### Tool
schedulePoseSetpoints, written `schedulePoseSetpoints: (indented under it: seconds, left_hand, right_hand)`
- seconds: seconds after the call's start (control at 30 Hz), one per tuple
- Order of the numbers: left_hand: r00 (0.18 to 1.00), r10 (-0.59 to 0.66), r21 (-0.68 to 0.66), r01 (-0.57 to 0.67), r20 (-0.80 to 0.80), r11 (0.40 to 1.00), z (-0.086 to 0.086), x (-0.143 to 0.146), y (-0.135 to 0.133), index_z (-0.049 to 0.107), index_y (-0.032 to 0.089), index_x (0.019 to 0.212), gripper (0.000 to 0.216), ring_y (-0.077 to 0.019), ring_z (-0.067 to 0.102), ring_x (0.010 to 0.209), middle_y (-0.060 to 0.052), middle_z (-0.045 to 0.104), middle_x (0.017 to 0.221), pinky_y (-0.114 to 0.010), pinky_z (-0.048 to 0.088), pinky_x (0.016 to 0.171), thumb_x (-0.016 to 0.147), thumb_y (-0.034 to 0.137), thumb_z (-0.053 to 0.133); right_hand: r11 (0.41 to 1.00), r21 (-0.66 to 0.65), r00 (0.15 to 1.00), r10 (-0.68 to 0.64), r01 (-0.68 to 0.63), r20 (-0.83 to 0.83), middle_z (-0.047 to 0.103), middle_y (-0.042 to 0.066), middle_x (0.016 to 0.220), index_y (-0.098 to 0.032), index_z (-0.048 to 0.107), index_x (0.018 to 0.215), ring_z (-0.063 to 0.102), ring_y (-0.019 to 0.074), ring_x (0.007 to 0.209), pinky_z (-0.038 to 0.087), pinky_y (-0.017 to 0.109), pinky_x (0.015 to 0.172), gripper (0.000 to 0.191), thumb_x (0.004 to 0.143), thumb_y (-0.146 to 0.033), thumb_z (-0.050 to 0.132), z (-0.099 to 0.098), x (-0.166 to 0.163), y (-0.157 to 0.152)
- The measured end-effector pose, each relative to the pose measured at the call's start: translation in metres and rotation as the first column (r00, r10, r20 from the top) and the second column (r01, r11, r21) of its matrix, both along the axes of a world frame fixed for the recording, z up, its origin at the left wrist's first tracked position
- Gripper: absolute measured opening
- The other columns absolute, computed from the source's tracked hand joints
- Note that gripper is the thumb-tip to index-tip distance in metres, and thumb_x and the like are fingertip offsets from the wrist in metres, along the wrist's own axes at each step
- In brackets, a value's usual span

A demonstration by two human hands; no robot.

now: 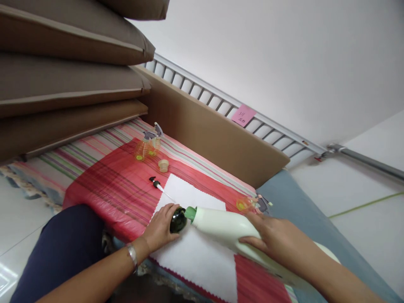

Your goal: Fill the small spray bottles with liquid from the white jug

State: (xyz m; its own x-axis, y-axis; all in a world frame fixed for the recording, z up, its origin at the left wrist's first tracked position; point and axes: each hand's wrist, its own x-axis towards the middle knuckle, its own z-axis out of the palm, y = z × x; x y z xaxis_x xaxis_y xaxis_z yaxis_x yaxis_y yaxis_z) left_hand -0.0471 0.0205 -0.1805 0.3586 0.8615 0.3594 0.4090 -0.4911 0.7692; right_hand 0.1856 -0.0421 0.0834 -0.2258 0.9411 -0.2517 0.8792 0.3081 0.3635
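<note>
My left hand is wrapped round a small dark green bottle above a white cloth with zigzag edges. In my right hand is a large pale green refill bottle, tilted nearly flat. Its green spout meets the mouth of the dark bottle; whether liquid flows I cannot tell. A black pump head with a clear tube lies on the cloth's far left edge. Beyond it sits a beige cap.
Clear spray bottles with grey triggers stand at the far left; another clear spray bottle lies behind my right hand. A red plastic sheet covers striped fabric. Brown cushions are stacked left, and a brown board stands along the back.
</note>
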Motion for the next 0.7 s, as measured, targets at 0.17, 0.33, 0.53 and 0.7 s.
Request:
schedulePoseSetpoints:
  seconds: [0.17,0.33,0.53,0.7]
  left_hand:
    - [1.000,-0.002,0.002,0.002,0.003,1.000,-0.0003,0.0000,0.0005,0.036,0.023,0.133,0.085,-0.0304,0.045,0.121,-0.012,0.046,0.132,-0.049,0.040,0.101,0.059,0.020,0.076]
    - [1.000,-0.001,0.008,0.001,0.008,1.000,0.0005,-0.0006,0.0001,0.035,0.022,0.133,0.084,-0.0303,0.044,0.121,-0.013,0.046,0.132,-0.048,0.039,0.102,0.059,0.019,0.075]
    - [1.000,-0.006,0.012,0.006,0.008,1.000,0.0020,-0.0007,-0.0007,0.035,0.022,0.133,0.084,-0.0299,0.045,0.121,-0.013,0.046,0.132,-0.048,0.039,0.102,0.060,0.019,0.075]
    - [1.000,0.001,0.012,-0.001,0.013,1.000,0.0023,-0.0007,-0.0008,0.036,0.022,0.133,0.084,-0.0299,0.045,0.121,-0.013,0.047,0.131,-0.048,0.039,0.102,0.059,0.018,0.075]
  right_hand:
    - [1.000,-0.006,1.000,-0.010,0.011,0.005,0.071,0.006,0.083,-0.022,0.054,0.094,0.069,0.0307,0.072,0.048,0.037,0.058,0.023,0.086,-0.043,0.058,0.0012,-0.0018,0.0004]
    - [1.000,-0.003,1.000,-0.011,0.011,-0.002,0.071,0.006,0.085,-0.021,0.055,0.093,0.069,0.0299,0.074,0.049,0.037,0.060,0.023,0.086,-0.043,0.058,0.0013,-0.0025,0.0002]
    - [1.000,-0.001,1.000,-0.020,0.020,-0.009,0.072,0.006,0.084,-0.022,0.056,0.094,0.069,0.0300,0.073,0.049,0.037,0.059,0.022,0.085,-0.042,0.060,0.0017,-0.0029,-0.0005]
    - [1.000,-0.007,1.000,-0.020,0.020,0.007,0.072,0.007,0.085,-0.021,0.056,0.096,0.069,0.0307,0.075,0.050,0.038,0.060,0.023,0.085,-0.041,0.060,0.0016,-0.0042,0.0000]
